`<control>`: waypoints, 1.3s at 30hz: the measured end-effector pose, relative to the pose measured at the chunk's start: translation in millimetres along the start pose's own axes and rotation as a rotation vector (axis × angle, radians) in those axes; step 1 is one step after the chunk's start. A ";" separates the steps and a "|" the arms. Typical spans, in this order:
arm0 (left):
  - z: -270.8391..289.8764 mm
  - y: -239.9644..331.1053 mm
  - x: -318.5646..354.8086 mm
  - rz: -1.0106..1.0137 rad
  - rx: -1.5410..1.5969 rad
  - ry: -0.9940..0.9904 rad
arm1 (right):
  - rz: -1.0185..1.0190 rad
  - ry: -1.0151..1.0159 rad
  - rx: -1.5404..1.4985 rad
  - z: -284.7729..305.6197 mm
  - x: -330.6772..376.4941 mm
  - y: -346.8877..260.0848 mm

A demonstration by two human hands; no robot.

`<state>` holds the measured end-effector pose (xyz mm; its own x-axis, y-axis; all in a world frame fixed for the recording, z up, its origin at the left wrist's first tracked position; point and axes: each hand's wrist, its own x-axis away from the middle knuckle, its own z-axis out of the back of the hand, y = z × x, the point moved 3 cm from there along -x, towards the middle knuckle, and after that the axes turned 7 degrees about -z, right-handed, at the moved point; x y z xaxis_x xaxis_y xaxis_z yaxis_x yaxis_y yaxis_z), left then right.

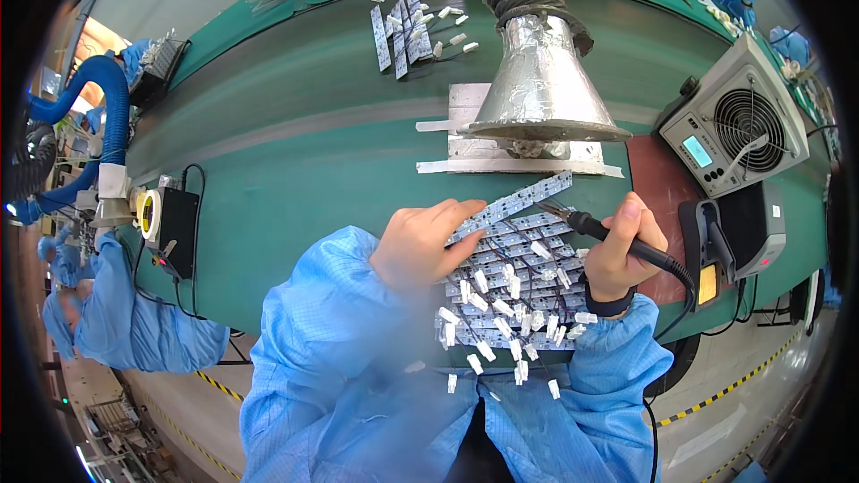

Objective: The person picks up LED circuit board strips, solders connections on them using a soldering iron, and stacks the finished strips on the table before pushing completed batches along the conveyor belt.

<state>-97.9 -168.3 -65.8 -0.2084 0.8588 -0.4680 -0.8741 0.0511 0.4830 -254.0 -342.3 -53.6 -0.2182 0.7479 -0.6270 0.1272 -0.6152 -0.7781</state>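
My left hand point(425, 246) pinches a narrow whitish circuit board strip point(519, 203), tilted up to the right, between thumb and fingers. In my right hand point(626, 249) is a soldering iron point(586, 225) with a black handle; its tip points left, close to the strip's right part. Whether the tip touches the strip, I cannot tell. Beneath and nearer to me lies a pile of similar strips point(488, 268) with dark wires and white plug connectors point(514, 286). Some connectors hang over the front edge, against my blue sleeves and gown.
A foil-covered fume hood point(550, 80) hangs just beyond my hands. At right stand a fan unit point(747, 121) and a soldering iron stand point(734, 237) with a yellow sponge point(709, 284). More strips point(401, 40) lie farther back. A black box point(176, 233) and a person's sleeve point(143, 313) are left.
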 end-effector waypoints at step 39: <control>6.4 -4.3 -2.6 0.043 0.070 -0.088 | -0.150 0.169 0.068 22.2 -17.2 29.0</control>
<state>-90.7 -167.5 -61.9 -0.2032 0.9023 -0.3801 -0.8317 0.0458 0.5533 -268.1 -378.5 -64.6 -0.0636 0.8599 -0.5064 0.0387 -0.5049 -0.8623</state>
